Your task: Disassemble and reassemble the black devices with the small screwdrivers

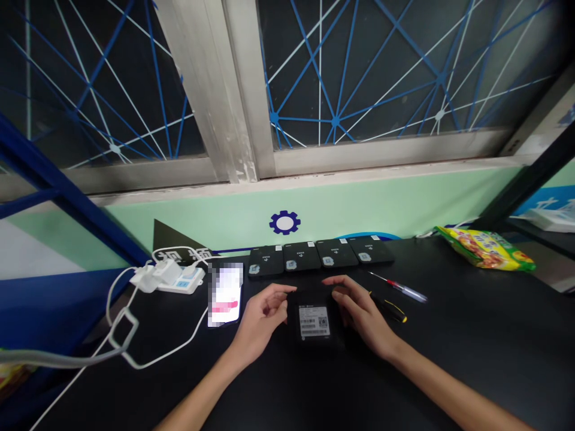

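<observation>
A flat black box (314,323) lies before me on the dark table, with a white printed label showing barcodes and a square code. My left hand (265,311) is at its upper left edge, with thumb and curled fingers closed against the side. Opposite it, my right hand (359,308) grips the upper right edge, its index finger reaching along the far side. The box's outline blends into the black tabletop, so the exact finger contact is hard to see. Just right of that hand are yellow-and-black-handled pliers (390,307), partly hidden by it, and a screwdriver (399,287).
Several similar black boxes (303,257) stand in a row along the wall. A lit phone (226,293) lies on the left, beside a white power strip (179,280) with trailing cables. A yellow-green snack bag (487,248) is at the back right.
</observation>
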Demonstrator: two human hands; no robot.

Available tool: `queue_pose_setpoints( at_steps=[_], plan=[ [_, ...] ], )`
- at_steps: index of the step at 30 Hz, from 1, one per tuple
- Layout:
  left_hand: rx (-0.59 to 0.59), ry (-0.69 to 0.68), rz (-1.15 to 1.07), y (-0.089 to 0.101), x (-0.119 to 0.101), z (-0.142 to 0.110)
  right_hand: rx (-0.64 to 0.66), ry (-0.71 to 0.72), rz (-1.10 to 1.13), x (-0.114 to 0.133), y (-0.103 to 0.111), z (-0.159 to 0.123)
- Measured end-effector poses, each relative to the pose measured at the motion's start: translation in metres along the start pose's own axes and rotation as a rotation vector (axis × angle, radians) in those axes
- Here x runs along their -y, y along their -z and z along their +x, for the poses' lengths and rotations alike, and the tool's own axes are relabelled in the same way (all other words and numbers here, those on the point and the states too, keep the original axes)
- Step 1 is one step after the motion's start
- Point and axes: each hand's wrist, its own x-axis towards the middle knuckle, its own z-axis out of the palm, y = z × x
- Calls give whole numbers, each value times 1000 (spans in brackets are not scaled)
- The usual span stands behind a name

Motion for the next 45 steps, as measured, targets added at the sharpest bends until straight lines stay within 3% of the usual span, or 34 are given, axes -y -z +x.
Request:
queue_pose_setpoints(
  at_steps=[20,24,27,31,35,45],
  plan=[
    [35,14,102,3,1,0,-13,-90,4,2,-1,2],
    [65,-97,315,4,-5,-7,-14,-90,3,3,-1,2],
    [198,-263,581,1,-11,-14,-12,-82,-1,-1,0,3],
    [295,-349,808,-6,-12,-20,-7,-66,3,-6,1,3],
    [254,-411,837,-9,-9,-19,19,-31,14,-3,-2,0],
    [98,-495,661,-8,-9,-21,45,-42,215,13,-7,-4]
  ],
)
